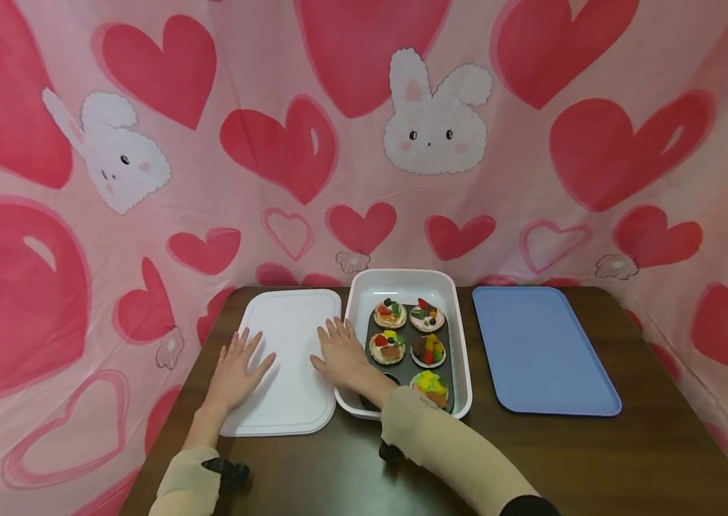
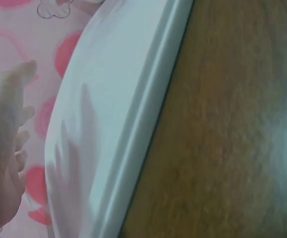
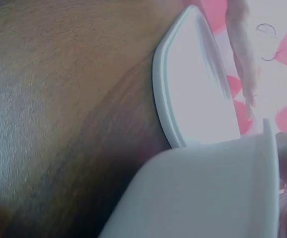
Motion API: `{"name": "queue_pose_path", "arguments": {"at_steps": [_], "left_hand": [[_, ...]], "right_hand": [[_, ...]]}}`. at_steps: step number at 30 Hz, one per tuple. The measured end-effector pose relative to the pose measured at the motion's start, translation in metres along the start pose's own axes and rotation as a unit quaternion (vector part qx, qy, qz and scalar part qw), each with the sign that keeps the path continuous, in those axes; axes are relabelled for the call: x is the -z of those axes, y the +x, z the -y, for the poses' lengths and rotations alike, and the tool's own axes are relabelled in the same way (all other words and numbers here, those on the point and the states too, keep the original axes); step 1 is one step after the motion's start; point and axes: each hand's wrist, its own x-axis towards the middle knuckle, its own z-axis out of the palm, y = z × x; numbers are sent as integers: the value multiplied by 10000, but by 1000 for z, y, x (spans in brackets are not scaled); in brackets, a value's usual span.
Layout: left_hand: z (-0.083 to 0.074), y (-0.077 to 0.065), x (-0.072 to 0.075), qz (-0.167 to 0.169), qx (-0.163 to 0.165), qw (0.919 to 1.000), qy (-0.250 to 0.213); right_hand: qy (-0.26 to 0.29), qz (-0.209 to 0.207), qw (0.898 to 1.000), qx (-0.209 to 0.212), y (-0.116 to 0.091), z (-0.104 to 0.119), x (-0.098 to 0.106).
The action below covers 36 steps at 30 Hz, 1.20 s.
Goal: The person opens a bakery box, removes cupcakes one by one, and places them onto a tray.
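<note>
A white lid (image 1: 293,344) lies flat on the table, left of a white plastic tub (image 1: 461,322). Over the lid's left side is my left hand (image 1: 235,373), fingers spread and nothing held; its reflection shows on the lid in the left wrist view. My right hand (image 1: 346,357) reaches across the tub's left rim, fingers fairly straight and pointing toward the lid. Whether it touches the rim cannot be told. Inside the tub sits a dark baking tray (image 1: 408,365) bearing several small fruit tarts (image 1: 427,315). My right forearm hides its lower-left corner.
A blue tray (image 1: 544,351) lies on the right of the brown wooden table (image 1: 648,430). Behind the table hangs a pink cloth (image 1: 364,186) with hearts and rabbits. The tub's wall (image 3: 198,193) stands higher than the lid beside it.
</note>
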Motion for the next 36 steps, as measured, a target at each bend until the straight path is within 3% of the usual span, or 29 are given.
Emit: {"name": "queue_pose_path", "arguments": {"at_steps": [9,15,22,28,36], "left_hand": [[-24,0,2,-302,-377,9988,38],[-48,0,6,-339,-578,9977,-62],[-74,1,1,-360,-928,9950,-116],[-93,-4,-7,-177,-1151,9931,-105],[-112,-10,-15,93,-1303,9914,-81]], "right_hand": [[611,-205,9979,62,-8,-26,20],[1093,-459,9929,84,-17,-50,30],[1281,-670,9894,-120,-21,-88,33],[1307,-1135,9849,-56,-16,-129,15],[1491,-1013,9832,-269,-29,-151,29]]}}
